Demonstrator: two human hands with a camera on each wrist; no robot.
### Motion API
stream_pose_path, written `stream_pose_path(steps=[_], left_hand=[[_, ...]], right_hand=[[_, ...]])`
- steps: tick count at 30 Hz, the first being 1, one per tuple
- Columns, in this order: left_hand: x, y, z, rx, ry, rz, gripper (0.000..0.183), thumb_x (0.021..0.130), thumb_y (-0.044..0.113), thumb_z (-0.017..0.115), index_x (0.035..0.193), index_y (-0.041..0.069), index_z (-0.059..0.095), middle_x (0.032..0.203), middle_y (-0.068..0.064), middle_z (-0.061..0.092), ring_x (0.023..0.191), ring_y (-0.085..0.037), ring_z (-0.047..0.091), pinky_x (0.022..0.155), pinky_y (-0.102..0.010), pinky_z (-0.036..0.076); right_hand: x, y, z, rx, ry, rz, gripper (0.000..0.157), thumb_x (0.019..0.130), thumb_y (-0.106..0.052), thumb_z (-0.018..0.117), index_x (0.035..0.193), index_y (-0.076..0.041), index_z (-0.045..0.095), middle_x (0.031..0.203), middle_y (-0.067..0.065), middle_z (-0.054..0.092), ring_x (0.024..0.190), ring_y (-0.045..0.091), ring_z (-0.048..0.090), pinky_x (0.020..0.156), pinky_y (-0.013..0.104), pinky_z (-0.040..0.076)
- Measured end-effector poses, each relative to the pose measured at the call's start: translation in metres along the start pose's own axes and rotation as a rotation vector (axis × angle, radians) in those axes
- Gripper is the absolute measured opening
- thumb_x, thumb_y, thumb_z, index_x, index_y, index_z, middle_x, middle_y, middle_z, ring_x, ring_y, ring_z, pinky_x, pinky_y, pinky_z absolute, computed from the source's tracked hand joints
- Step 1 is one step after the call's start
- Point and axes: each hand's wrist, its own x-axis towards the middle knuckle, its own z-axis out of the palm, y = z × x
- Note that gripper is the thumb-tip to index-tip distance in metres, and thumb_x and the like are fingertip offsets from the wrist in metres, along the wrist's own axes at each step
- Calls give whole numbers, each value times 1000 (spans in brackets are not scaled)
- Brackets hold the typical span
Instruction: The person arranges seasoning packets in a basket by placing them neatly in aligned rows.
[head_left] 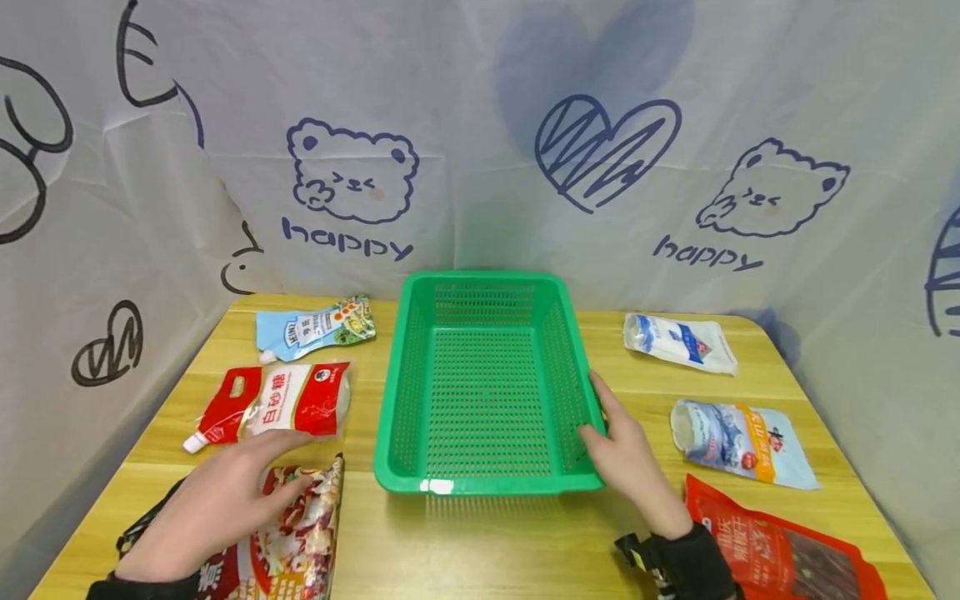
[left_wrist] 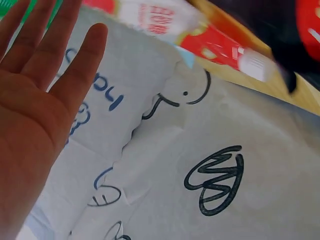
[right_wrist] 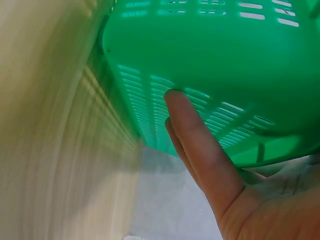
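A green plastic basket [head_left: 487, 392] with slotted walls stands mid-table. On its right side my right hand [head_left: 626, 454] grips the rim, thumb over the inner side and fingers along the outside. In the right wrist view, the fingers [right_wrist: 200, 142] lie against the basket's slotted outer wall [right_wrist: 210, 65]. My left hand [head_left: 221, 500] hovers with extended fingers over a colourful food bag [head_left: 300, 533], partly covering it, and holds nothing. Just beyond its fingertips lies a red and white spouted sugar pouch [head_left: 273, 400]. The left wrist view shows the palm [left_wrist: 25, 130] and spread fingers.
Behind the sugar pouch lies a light blue Heinz pouch [head_left: 315, 327]. On the right are a white and blue packet [head_left: 681, 342], a blue and orange pouch [head_left: 742, 442] and a red snack bag [head_left: 787, 546]. Printed white cloth [head_left: 480, 225] surrounds the table's back and sides.
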Motion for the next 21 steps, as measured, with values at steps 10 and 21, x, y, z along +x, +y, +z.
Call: stream_pose_path(steps=[10, 21], left_hand=[[3, -33, 7, -14, -187, -38, 88, 70, 68, 85, 135, 11, 69, 135, -13, 67, 123, -37, 61, 97, -62, 53], [16, -50, 16, -60, -271, -27, 77, 64, 68, 87, 125, 23, 74, 130, -5, 66, 114, -28, 61, 91, -53, 56]], right_hand=[[1, 2, 0, -2, -3, -8, 76, 98, -5, 50, 167, -9, 17, 159, 32, 37, 120, 41, 58, 92, 51, 52], [1, 3, 2, 16, 8, 0, 78, 97, -4, 49, 167, -9, 17, 158, 32, 38, 121, 40, 58, 95, 52, 52]])
